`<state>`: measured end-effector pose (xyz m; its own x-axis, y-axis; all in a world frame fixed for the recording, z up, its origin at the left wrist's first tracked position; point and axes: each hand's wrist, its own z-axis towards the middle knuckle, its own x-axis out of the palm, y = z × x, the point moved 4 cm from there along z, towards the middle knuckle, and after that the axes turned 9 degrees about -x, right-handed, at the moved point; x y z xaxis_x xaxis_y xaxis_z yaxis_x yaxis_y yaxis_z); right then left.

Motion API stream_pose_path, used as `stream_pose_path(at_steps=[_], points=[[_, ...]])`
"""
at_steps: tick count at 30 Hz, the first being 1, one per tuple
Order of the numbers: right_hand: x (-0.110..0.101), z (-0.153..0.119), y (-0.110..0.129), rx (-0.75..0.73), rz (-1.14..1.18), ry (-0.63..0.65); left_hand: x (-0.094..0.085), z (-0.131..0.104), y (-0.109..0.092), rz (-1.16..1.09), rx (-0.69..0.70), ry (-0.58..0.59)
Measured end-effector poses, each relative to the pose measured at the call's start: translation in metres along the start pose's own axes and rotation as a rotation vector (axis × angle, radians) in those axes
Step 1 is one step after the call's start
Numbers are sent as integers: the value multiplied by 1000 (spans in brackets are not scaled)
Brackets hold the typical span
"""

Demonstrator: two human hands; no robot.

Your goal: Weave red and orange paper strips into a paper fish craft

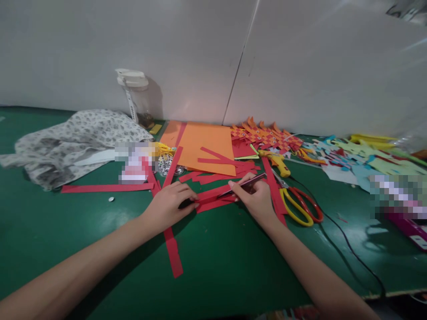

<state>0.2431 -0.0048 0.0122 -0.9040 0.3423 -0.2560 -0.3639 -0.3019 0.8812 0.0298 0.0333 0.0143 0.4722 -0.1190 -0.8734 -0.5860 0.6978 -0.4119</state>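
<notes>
At the middle of the green table, my left hand [173, 201] pinches the left end of a folded red paper strip [213, 205]. My right hand [255, 195] is closed on a thin dark pointed tool [248, 181], whose tip rests at the strip's upper fold. Further red strips lie around my hands, one of them [173, 253] running out from under my left wrist toward the front. Behind my hands lie orange paper sheets [213, 138] with red strips on top. Scissors with yellow and red handles [296, 206] lie right of my right hand.
A yellow glue gun [278, 162] with a black cord lies at the right, before woven orange-red paper pieces [267, 135]. Coloured paper scraps [360, 155] cover the far right. A patterned cloth [90, 133] and a lidded cup [136, 95] stand back left. A wall closes the rear.
</notes>
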Motion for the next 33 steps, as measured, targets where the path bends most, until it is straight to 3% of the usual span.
stream_pose_path(at_steps=[6, 11, 17, 20, 23, 27, 33], points=[[-4, 0, 4, -54, -57, -32, 2, 0, 1, 5, 2, 2], [3, -3, 7, -28, 25, 69, -1, -2, -1, 53, 5, -21], [-1, -1, 3, -46, -14, 50, -11, -9, -16, 245, 262, -194], [-3, -1, 2, -60, -25, 40, -10, -11, -23, 309, 394, -176], [-3, -1, 3, -66, -6, 28, -9, -12, -25, 303, 423, -164], [3, -2, 8, -1, 109, 26, -5, -13, -23, 267, 414, -125], [21, -8, 11, 88, 187, 134, -4, -13, -23, 257, 406, -118]])
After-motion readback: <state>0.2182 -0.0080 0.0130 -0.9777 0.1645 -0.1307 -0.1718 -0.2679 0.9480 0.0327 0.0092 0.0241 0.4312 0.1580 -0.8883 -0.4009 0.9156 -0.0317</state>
